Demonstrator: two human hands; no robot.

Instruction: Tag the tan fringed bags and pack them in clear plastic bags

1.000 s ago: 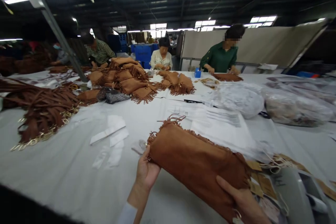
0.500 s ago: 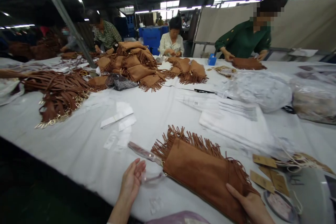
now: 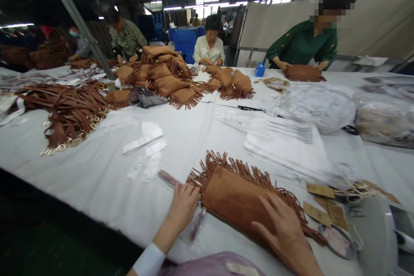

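A brown fringed bag [image 3: 236, 196] lies flat on the white-covered table, its fringe pointing away from me. My right hand [image 3: 281, 224] rests on the bag's right part with its fingers spread. At the bag's left end, my left hand [image 3: 184, 205] is over the wrapped strap [image 3: 166, 178], with its fingers bent down onto it; the fingertips are partly hidden. A clear plastic wrapping [image 3: 196, 226] hangs from the bag's metal ring beside that hand.
White paper strips [image 3: 144, 141] lie left of centre. Brown straps [image 3: 71, 112] and stacked bags [image 3: 161, 75] are further back. White plastic sleeves [image 3: 284, 138], cardboard tags [image 3: 318, 190] and a grey round object [image 3: 371, 233] are at right. Several people work across the table.
My left hand has turned palm down and moved right onto the strap by the bag's ring. My right hand has moved from the bag's right edge further onto its face, fingers spread.
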